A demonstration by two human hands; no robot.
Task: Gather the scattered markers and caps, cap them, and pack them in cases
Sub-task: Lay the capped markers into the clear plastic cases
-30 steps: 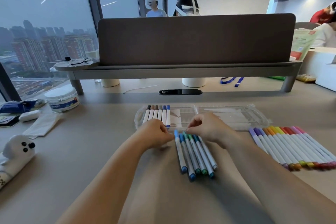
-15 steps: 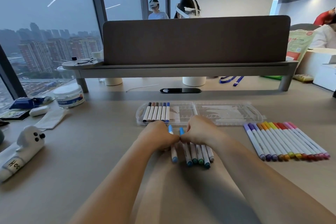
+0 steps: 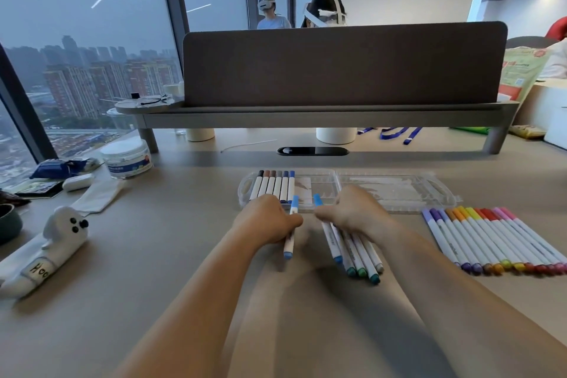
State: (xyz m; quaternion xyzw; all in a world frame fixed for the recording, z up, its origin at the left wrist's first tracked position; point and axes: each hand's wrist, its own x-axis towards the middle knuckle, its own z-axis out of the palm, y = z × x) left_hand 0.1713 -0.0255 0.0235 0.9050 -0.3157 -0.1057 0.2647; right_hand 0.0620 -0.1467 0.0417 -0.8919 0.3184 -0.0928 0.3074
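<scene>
My left hand (image 3: 266,219) grips a single light blue marker (image 3: 290,242), lifted just off the desk. To its right, my right hand (image 3: 351,214) holds a bundle of several blue and green markers (image 3: 356,253), fanned toward me. Behind both hands lies an open clear plastic case (image 3: 395,193). Its left half holds several capped markers in brown, grey and blue (image 3: 273,186). A row of several capped markers from purple to pink (image 3: 491,239) lies on the desk at the right.
A white plush toy (image 3: 46,250) lies at the left, with a white tub (image 3: 127,158), a cloth and small items behind it. A grey shelf with a dark divider panel (image 3: 337,64) spans the back. Two people with headsets stand beyond it.
The light blue marker has been separated from the group by my left hand. My right hand has gathered the other blue and green markers and moved them slightly right.
</scene>
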